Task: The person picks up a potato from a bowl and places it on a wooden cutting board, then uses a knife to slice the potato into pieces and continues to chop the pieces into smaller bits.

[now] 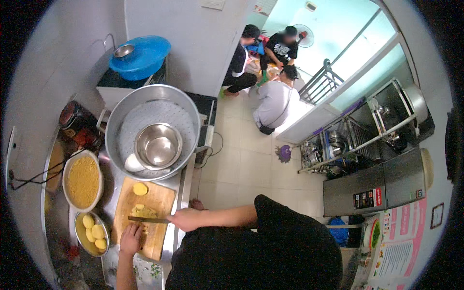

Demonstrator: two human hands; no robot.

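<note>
My right hand (186,218) grips the handle of a kitchen knife (150,219), its blade lying across a wooden cutting board (165,197). Against the blade sit chopped yellow pieces (143,211), which look like peeled potato. My left hand (131,237) rests on the board just on the near side of the blade, fingertips by small cut bits; whether it pinches a piece is not visible. A larger cut potato half (140,188) lies at the board's far end. To the left, a metal bowl (80,239) holds several peeled potatoes (97,232).
A large perforated metal pot (121,98) with a steel bowl (158,146) and a white ladle (133,163) stands beyond the board. A basin of small yellow grains (83,181) is at left. Three people (275,98) crouch or sit farther off. A rack (359,137) and refrigerator (369,192) line the right.
</note>
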